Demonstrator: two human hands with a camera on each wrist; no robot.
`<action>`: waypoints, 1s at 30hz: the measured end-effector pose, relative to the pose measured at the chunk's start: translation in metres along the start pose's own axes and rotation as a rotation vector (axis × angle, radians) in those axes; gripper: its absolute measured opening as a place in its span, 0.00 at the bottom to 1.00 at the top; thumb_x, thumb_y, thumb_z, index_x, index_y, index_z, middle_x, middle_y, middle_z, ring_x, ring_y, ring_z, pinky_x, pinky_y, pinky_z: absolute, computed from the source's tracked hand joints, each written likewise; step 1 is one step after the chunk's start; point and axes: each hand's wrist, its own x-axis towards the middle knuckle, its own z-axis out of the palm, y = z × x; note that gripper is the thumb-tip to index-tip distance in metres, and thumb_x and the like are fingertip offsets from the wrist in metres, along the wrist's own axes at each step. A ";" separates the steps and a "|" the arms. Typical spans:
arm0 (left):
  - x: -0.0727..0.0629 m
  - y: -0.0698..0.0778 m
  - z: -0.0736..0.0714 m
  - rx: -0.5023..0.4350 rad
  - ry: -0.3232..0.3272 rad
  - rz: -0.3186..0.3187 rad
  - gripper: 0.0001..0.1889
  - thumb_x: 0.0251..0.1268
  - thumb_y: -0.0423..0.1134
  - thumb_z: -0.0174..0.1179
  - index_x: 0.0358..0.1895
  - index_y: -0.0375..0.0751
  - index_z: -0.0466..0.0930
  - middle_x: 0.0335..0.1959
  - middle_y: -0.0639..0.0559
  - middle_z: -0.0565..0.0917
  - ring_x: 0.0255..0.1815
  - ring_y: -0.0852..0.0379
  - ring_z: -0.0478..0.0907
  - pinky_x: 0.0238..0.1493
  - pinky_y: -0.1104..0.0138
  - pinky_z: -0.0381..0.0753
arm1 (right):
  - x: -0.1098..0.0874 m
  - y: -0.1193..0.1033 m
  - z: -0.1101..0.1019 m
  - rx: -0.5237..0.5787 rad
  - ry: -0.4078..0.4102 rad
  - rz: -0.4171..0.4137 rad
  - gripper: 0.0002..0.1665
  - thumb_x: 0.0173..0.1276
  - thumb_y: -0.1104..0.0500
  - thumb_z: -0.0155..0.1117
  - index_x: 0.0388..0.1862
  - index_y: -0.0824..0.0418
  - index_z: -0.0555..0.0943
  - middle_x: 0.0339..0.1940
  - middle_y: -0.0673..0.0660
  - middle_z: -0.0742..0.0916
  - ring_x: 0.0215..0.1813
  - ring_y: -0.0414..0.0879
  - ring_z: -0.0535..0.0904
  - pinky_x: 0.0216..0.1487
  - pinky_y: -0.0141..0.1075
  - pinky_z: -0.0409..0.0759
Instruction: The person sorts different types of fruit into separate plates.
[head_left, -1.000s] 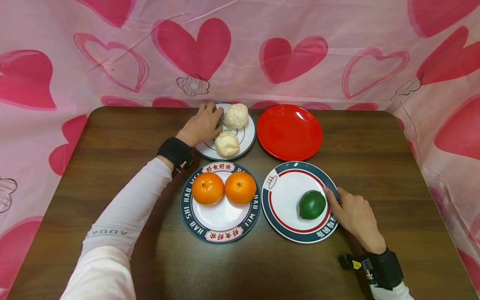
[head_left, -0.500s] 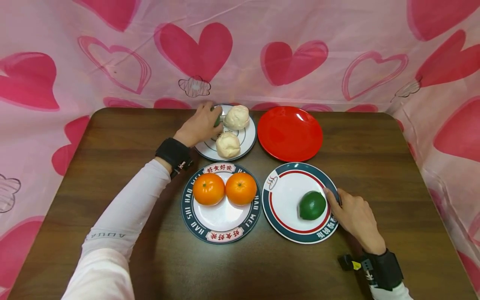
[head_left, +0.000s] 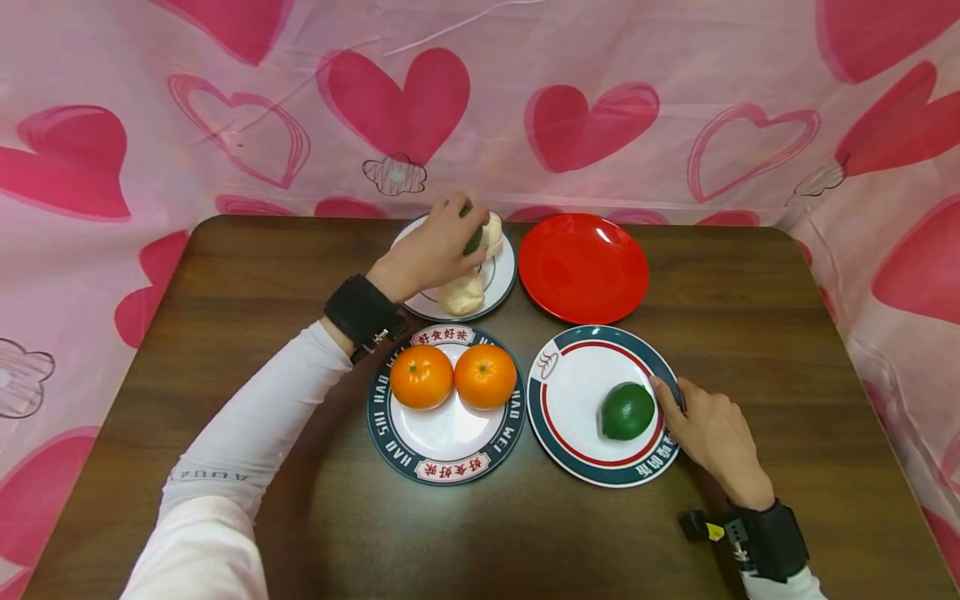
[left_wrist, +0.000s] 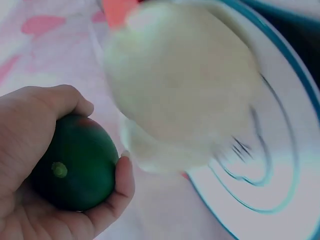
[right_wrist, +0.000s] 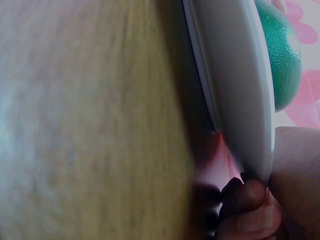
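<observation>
My left hand (head_left: 431,254) grips a dark green lime (head_left: 474,239) above the back white plate (head_left: 504,279). In the left wrist view, fingers and thumb curl round this lime (left_wrist: 80,165), its pale stem end showing. Two cream-coloured lumps like steamed buns, a near bun (head_left: 462,295) and a far bun (head_left: 492,233), sit on that plate, partly hidden by the hand. My right hand (head_left: 708,433) pinches the rim of the front right plate (head_left: 555,442), thumb above and fingers underneath, as the right wrist view shows. A second green lime (head_left: 627,411) lies on this plate.
Two oranges, a left orange (head_left: 422,377) and a right orange (head_left: 486,377), sit on the front left patterned plate (head_left: 390,450). A bare red plate (head_left: 583,267) stands at the back right. A pink heart-print cloth (head_left: 495,125) hangs behind the wooden table (head_left: 450,542).
My left hand has lifted the dark green lime and moved right with it, now partly covering the buns. My right hand stays at the plate rim.
</observation>
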 end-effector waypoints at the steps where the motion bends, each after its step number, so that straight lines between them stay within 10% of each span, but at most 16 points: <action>1: 0.001 0.005 0.000 0.007 0.009 0.026 0.19 0.74 0.43 0.58 0.60 0.36 0.71 0.55 0.35 0.71 0.57 0.40 0.67 0.58 0.55 0.81 | 0.000 0.000 0.000 0.000 0.000 0.000 0.31 0.80 0.39 0.49 0.39 0.66 0.77 0.21 0.54 0.79 0.25 0.46 0.74 0.25 0.36 0.67; 30: -0.010 0.126 0.032 0.075 -0.218 0.334 0.23 0.75 0.48 0.58 0.67 0.45 0.71 0.60 0.45 0.74 0.56 0.51 0.70 0.41 0.72 0.83 | 0.002 -0.002 0.002 0.018 0.019 -0.008 0.31 0.80 0.39 0.49 0.41 0.67 0.78 0.21 0.54 0.80 0.24 0.46 0.75 0.24 0.36 0.68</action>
